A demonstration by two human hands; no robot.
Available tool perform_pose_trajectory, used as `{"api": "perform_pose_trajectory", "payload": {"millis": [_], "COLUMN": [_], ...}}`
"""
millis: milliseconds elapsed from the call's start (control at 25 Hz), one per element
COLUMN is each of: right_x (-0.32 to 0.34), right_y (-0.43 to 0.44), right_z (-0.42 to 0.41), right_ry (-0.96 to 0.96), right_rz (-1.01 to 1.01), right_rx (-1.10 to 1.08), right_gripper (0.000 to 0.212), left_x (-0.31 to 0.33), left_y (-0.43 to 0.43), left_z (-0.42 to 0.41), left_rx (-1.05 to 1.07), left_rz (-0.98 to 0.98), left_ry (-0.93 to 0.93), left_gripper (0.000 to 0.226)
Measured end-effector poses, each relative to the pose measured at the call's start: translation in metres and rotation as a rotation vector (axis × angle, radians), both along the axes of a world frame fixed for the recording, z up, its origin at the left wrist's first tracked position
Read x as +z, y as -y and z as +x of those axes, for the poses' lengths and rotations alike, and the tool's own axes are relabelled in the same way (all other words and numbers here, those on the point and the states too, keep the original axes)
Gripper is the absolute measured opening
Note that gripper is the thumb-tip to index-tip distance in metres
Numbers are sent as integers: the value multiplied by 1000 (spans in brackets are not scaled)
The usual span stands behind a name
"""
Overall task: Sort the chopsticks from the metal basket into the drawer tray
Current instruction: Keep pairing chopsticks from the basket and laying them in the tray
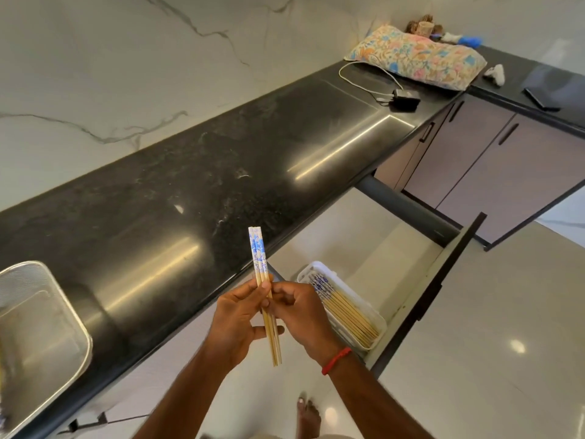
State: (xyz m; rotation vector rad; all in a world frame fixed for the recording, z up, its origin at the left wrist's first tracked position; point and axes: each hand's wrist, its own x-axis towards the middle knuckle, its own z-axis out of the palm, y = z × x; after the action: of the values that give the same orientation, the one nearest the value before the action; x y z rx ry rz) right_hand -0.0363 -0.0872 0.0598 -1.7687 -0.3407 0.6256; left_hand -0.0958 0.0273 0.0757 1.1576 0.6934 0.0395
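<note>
Our left hand [234, 318] and right hand [300, 313] both pinch the blue-patterned bamboo chopsticks [260, 263]. We should square their tips, then lay them parallel in the white plastic tray [317, 264]

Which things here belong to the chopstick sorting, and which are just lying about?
Job: held chopsticks, left hand, right hand, metal basket, drawer tray, chopsticks already in tray.
Lying about: floral pillow, white cable, black adapter.
</note>
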Motion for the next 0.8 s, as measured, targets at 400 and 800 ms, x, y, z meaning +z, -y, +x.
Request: {"api": "perform_pose_trajectory", "payload": {"millis": [400,800], "right_x": [-43,-146], "right_y": [71,97], "right_z": [85,131], "right_ry": [124,177], "right_rz": [-191,-670], "right_rx": [-104,61], "right_gripper": [14,28], "left_x": [-27,-47], "left_y": [36,36], "left_z": [30,35], "left_rx": [-51,23], "left_rz": [-59,41], "left_ry": [-110,-272], "left_gripper": [48,30]}}
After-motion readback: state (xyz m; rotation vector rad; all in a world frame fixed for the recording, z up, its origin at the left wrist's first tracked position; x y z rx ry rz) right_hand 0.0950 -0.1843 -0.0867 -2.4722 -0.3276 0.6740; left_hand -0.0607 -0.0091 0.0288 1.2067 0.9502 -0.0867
